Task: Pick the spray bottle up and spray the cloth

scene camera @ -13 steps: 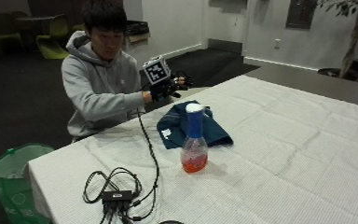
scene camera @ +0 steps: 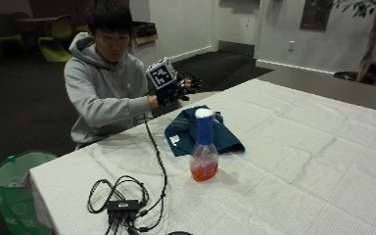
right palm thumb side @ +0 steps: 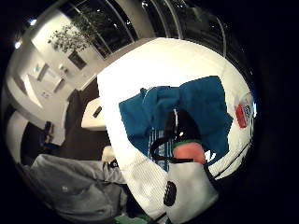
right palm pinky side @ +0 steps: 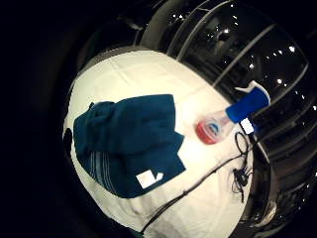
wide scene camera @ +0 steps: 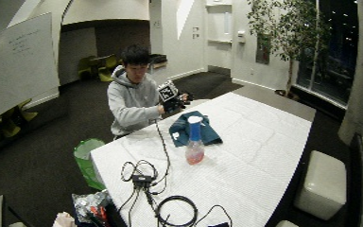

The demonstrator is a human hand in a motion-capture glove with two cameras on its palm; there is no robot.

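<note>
While the person sits at the far left edge of the table [scene camera: 318, 161], the gloved right hand [scene camera: 175, 90] is raised above that edge, grasping nothing, its grip released with fingers relaxed. A blue cloth [scene camera: 198, 131] lies crumpled on the white table covering just below the hand. Nearer the camera, touching the cloth's near edge, the spray bottle [scene camera: 204, 152] stands upright, holding red liquid.
</note>
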